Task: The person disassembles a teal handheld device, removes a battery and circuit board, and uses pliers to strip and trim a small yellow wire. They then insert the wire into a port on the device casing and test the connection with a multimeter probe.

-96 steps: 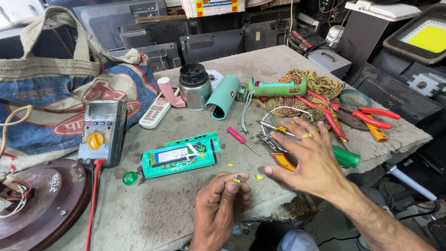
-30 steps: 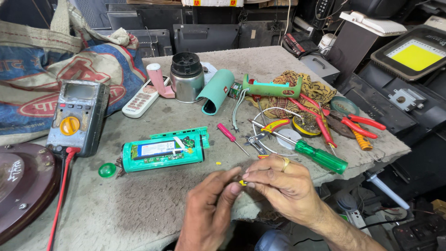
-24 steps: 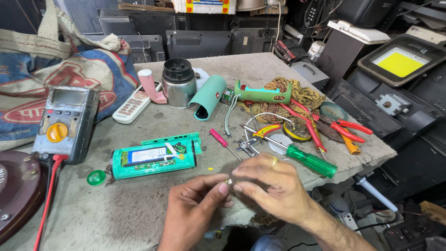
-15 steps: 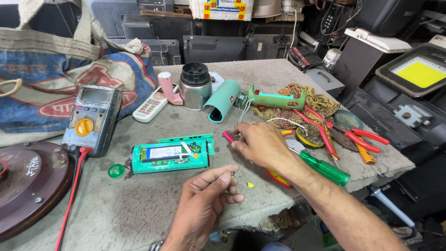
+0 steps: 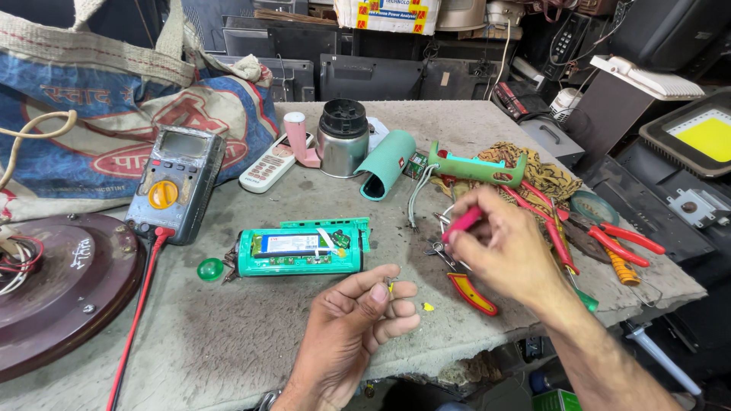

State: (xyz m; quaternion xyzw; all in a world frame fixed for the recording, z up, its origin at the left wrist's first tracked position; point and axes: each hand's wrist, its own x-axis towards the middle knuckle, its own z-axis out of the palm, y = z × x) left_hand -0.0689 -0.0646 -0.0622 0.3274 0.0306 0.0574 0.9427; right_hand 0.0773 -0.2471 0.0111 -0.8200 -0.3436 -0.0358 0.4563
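My left hand point(image 5: 356, 313) hovers low over the bench's front part, thumb and fingers pinching a tiny electronic part point(image 5: 390, 286). A small yellow bit point(image 5: 428, 307) lies just right of it. My right hand point(image 5: 502, 247) is closed round a small pink-handled screwdriver point(image 5: 461, 222), lifted above the tool pile. Left of both hands lies an opened green speaker body point(image 5: 298, 250) with its circuit board and battery showing. A green round cap point(image 5: 209, 269) sits at its left end.
A grey multimeter point(image 5: 176, 183) with a red lead point(image 5: 141, 304) stands at left, beside a cloth bag point(image 5: 114, 114) and a brown disc point(image 5: 57, 285). A remote point(image 5: 268, 164), metal cup point(image 5: 342, 138), green shell point(image 5: 387, 164), green handle point(image 5: 476, 167), pliers point(image 5: 609, 240) and cutters point(image 5: 472, 291) crowd the back and right.
My right hand left the small part, reached to the tool pile and picked up the pink screwdriver. My left hand kept the tiny part pinched throughout.
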